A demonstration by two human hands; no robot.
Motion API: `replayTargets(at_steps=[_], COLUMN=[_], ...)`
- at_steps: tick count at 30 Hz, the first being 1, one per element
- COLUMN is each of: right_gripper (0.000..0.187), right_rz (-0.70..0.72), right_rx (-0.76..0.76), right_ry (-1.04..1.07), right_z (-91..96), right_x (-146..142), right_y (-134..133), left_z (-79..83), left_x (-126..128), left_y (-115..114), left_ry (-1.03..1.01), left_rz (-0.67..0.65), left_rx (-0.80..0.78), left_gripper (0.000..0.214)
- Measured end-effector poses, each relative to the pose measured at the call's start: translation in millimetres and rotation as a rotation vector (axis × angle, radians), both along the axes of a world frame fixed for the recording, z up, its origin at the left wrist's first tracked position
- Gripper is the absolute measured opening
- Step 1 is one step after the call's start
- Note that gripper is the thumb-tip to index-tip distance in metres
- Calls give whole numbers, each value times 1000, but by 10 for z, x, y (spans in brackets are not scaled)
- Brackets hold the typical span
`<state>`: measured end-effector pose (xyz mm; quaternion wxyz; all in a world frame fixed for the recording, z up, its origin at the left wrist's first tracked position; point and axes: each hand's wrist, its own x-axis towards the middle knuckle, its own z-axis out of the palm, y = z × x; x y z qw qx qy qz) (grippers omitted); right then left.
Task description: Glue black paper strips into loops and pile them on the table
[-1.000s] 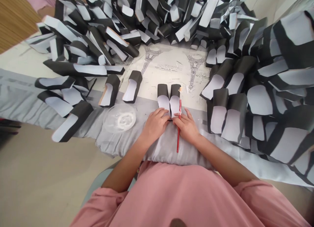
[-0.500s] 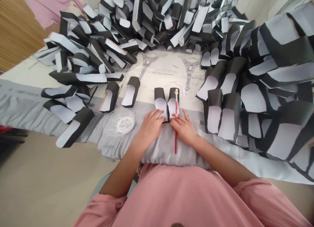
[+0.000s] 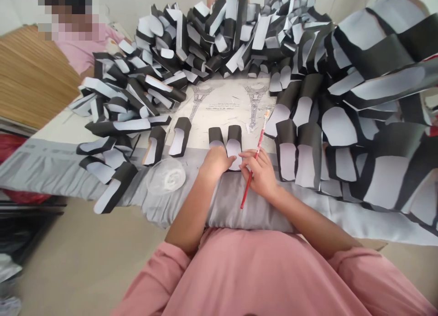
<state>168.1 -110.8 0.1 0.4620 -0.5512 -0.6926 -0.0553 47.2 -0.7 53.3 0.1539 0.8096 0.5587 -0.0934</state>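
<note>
Heaped black card pieces (image 3: 301,124) are surrounding me; my open left hand (image 3: 216,163) is resting on two pieces (image 3: 216,136), while my closed right hand (image 3: 260,172) is gripping a red paintbrush (image 3: 243,198).

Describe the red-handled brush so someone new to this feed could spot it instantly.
Find the grey cushion before the person, black-and-white paper pieces heaped beyond it. Over it, the right hand grips a thin red-handled brush, the only slender red stick there.
</note>
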Motion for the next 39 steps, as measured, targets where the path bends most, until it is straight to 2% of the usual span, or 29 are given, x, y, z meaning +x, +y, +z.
replayTargets(at_steps=[4,10,13,15,17,20,23,27,30,34,37,39], right_gripper=[12,11,6,10,19,33,42,48,48,43,39,36], right_rz=[24,44,6,-27,-41,-25,-4,5,13,0,14,32], right_rx=[-5,9,53,67,73,83,104,142,158,117,73,61], right_ry=[-11,-20,18,68,123,137,49,-61,-55,89,167,187], right_z=[27,22,32,49,68,85,84,81,88,122,152,164], right_x=[-4,-14,-2,3,0,-19,-49,-69,-58,-44,-47,-55], right_y=[-23,-35,-37,-44,-48,-34,8,71,88,72,60,56], left_z=[-88,-195,-199,-204,-228,-297,-363,-434,-485,-503,-472,-453], left_x=[15,-136,-245,-298,-317,-272,-188,-127,-141,-173,-175,-169], left_y=[27,39,63,89,113,121,81,1,-19,-22,-52,-77], left_ry=[51,-66,-233,-461,-752,-1154,-1397,-1653,-1704,-1654,-1678,-1699], left_rz=[-8,10,41,90,135,152,178,265,363,490,527,499], left_rx=[-17,36,77,70,-6,-233,-423,-558,-664,-790,-903,-974], left_gripper=[25,12,8,11,14,19,29,35,30,25,22,21])
